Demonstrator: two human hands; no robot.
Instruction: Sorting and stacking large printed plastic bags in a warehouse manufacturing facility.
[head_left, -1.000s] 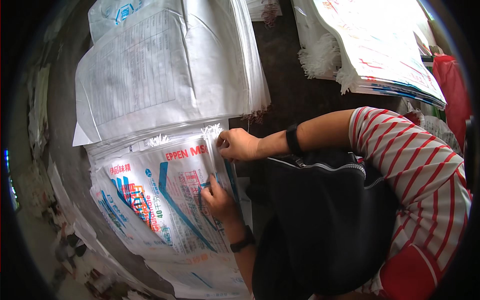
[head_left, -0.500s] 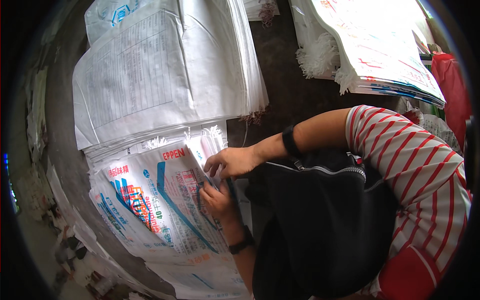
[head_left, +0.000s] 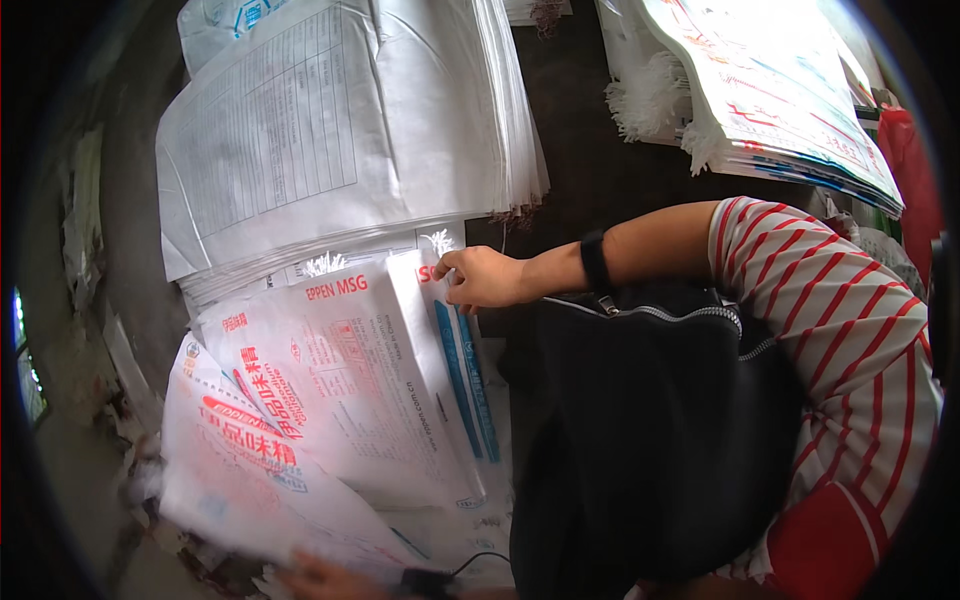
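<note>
Dark floor (head_left: pixel 590 170), sack (head_left: pixel 395 370) touching right fingers (head_left: pixel 450 268)

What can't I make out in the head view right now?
Head view:
- Left hand: motion blur hides its fingers and any grip on the nearby sack.
- Right hand: its back hides the palm.
- Large sack pile: upper edge cuts it off.
- Red thing: partly lost in the dark lens rim.

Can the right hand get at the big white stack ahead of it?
Probably yes: the right hand is just short of the big stack, and nothing visible blocks the way. Its fingers are at the top edge of the printed sack, so they may have to leave that first.
</note>
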